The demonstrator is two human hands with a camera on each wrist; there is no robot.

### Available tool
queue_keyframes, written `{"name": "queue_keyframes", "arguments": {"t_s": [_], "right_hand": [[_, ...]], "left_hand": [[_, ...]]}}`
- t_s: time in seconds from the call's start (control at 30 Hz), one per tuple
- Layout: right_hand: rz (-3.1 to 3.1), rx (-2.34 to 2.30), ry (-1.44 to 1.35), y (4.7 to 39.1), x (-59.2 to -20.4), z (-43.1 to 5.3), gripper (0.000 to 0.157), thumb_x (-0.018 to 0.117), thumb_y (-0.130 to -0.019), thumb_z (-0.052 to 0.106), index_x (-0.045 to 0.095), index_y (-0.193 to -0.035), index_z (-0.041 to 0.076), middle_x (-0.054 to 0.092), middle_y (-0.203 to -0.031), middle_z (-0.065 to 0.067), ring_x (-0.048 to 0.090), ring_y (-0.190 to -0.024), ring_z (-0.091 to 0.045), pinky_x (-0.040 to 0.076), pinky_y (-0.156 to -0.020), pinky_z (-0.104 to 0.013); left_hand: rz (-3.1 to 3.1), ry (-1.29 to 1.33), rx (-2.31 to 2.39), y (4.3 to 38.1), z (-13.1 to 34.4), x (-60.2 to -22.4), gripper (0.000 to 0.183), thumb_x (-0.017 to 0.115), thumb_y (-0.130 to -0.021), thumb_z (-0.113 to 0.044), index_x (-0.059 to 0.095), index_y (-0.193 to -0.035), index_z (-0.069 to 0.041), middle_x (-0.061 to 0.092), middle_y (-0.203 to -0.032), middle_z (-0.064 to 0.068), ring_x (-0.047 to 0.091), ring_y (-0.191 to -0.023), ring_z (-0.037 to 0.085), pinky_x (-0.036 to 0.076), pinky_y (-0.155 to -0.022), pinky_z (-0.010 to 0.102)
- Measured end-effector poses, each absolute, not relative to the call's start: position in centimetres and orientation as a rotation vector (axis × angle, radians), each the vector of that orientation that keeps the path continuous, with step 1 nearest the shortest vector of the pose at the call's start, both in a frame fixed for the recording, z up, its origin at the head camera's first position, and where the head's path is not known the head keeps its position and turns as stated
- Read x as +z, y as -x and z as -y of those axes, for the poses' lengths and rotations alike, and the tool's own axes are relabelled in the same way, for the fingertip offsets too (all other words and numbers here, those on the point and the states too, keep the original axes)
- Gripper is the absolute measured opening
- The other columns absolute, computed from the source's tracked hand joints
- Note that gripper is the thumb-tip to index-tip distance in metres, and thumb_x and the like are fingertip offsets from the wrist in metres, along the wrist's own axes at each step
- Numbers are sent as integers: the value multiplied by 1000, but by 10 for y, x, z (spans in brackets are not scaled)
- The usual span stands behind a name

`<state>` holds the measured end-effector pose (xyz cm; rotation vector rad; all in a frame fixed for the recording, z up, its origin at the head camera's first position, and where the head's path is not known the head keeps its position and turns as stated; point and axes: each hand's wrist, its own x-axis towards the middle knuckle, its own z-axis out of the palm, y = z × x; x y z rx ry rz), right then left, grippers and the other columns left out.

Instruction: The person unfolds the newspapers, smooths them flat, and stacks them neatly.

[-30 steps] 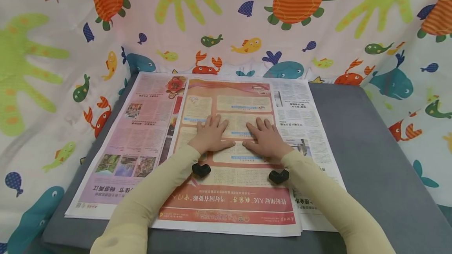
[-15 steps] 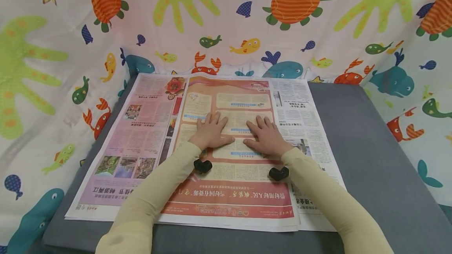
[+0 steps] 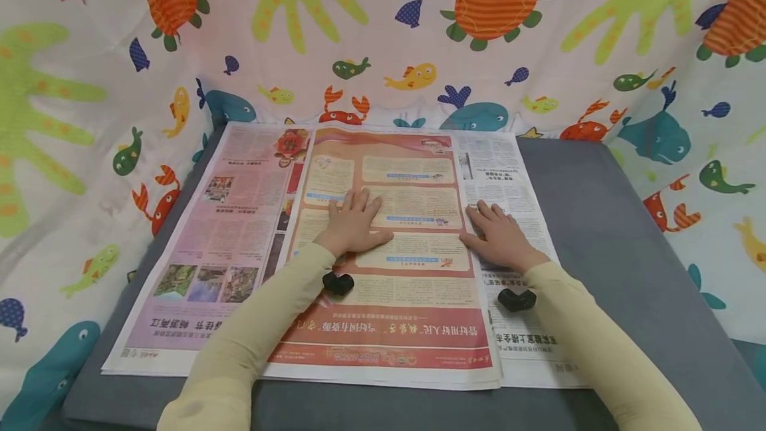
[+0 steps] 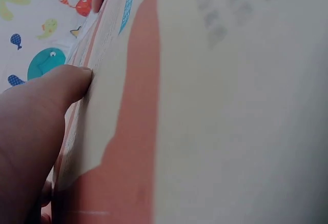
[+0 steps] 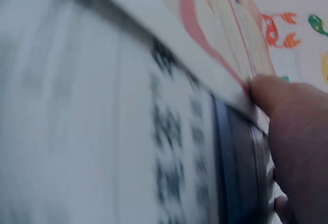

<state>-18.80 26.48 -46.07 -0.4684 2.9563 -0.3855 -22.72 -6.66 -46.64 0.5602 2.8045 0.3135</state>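
A folded newspaper with an orange and red page (image 3: 383, 331) lies on top of an opened newspaper sheet, whose pink-purple page (image 3: 197, 231) shows at the left and white page (image 3: 526, 344) at the right. My left hand (image 3: 354, 223) rests flat on the orange page, fingers spread. My right hand (image 3: 499, 235) lies across that page's right edge, its thumb (image 5: 269, 93) on the folded newspaper's margin and its other fingers over the white page. In the left wrist view the left thumb (image 4: 77, 80) touches the orange page.
The newspapers lie on a grey padded table (image 3: 574, 218), whose grey surface also shows to the right and along the front. A white cloth with printed sea animals (image 3: 383, 38) hangs behind and at both sides. Black wrist cameras (image 3: 517, 299) sit under both wrists.
My right hand has slid right, from the middle of the orange page to its right edge. The left hand stays in about the same place on the page.
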Motion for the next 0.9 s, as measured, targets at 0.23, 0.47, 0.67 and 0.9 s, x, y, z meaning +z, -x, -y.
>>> {"name": "queue_keyframes", "arguments": {"t_s": [0.23,0.47,0.67,0.9], "right_hand": [[-2982,-343,472,185,-458,-274,55,42,-109,28,36,-158,3,28,-164,-29,25,-150,-56,25,-114,-76],[-2998,-331,462,185,-462,-275,54,45,-108,22,37,-157,2,29,-163,-29,25,-150,-55,26,-114,-75],[-3009,-330,442,186,-465,-273,54,45,-107,23,37,-157,4,29,-163,-28,26,-149,-55,26,-114,-75],[-3004,-320,422,184,-463,-273,54,44,-108,23,36,-158,4,29,-164,-28,25,-151,-54,23,-116,-74]], "left_hand": [[-2801,-554,350,222,53,-457,89,48,-95,-71,21,-165,-24,5,-173,15,-1,-159,47,3,-122,72],[-2771,-714,318,198,-9,-454,87,47,-95,-73,20,-165,-30,3,-174,13,0,-159,44,8,-123,69],[-2731,-761,276,180,-53,-450,97,49,-87,-83,18,-164,-35,3,-174,10,3,-159,44,13,-119,74],[-2720,-743,229,171,-64,-458,99,50,-84,-86,17,-164,-38,2,-175,7,-1,-159,44,9,-120,74]]}}
